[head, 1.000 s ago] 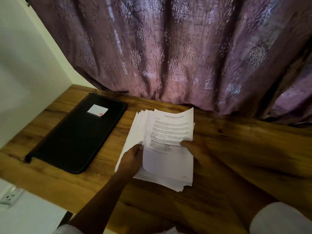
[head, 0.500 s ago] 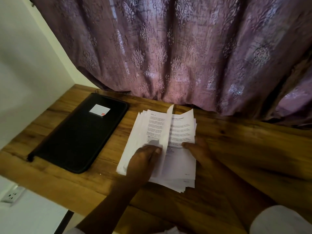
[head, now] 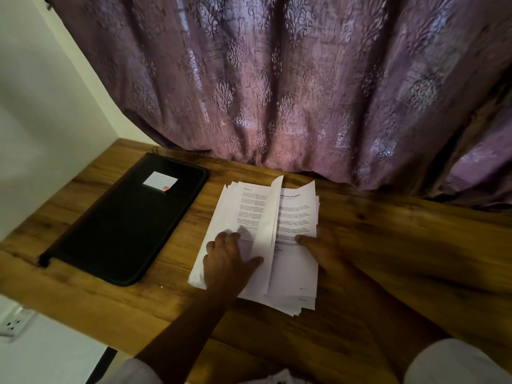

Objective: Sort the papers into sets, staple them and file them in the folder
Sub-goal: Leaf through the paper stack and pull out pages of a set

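A loose stack of printed white papers (head: pixel 293 273) lies on the wooden desk (head: pixel 388 259) in the middle of the view. Its top sheet (head: pixel 270 231) stands lifted on edge along the stack's middle. My left hand (head: pixel 227 261) lies on the left half of the stack with its fingers spread, the thumb against the lifted sheet. My right hand (head: pixel 318 245) holds the stack's right edge, thumb on top of the page. A closed black zip folder (head: pixel 124 223) with a white label (head: pixel 160 180) rests on the desk to the left of the papers.
A purple patterned curtain (head: pixel 277 92) hangs along the desk's back edge. A white wall (head: pixel 41 120) bounds the left side. A wall socket (head: pixel 12 324) sits below the desk's front left edge. Bare desk wood extends to the right of the papers.
My left hand moved from the stack's left edge onto the pages and turned the top sheet up on edge. The right hand stayed at the right edge.
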